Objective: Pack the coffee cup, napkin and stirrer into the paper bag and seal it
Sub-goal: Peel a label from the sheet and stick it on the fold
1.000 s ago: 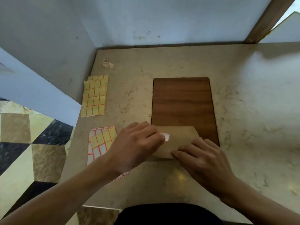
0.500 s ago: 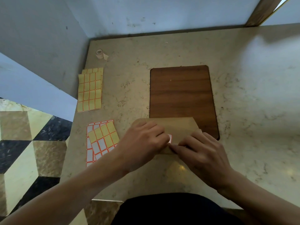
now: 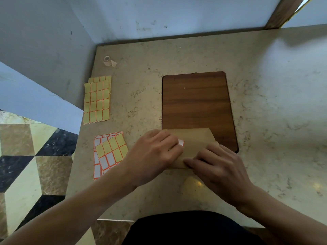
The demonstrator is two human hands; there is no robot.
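Note:
A brown paper bag point(image 3: 196, 138) lies flat on the marble counter, its far edge over the near end of a wooden board point(image 3: 196, 106). My left hand point(image 3: 154, 154) rests on the bag's left part, fingertips pressing a small white sticker with a red border point(image 3: 181, 142) onto the paper. My right hand point(image 3: 217, 167) presses down on the bag's near right part, fingers pointing left along a fold. Cup, napkin and stirrer are not visible.
Two sheets of yellow stickers point(image 3: 97, 101) lie at the far left of the counter point(image 3: 265, 156); partly used sticker sheets point(image 3: 109, 152) lie nearer, beside my left hand. A small tape roll point(image 3: 108, 61) sits in the far left corner by the wall. The counter's left edge drops to a tiled floor.
My left fingers have slid over the white sticker, covering more of it. Both hands stay on the bag. The camera has tilted slightly.

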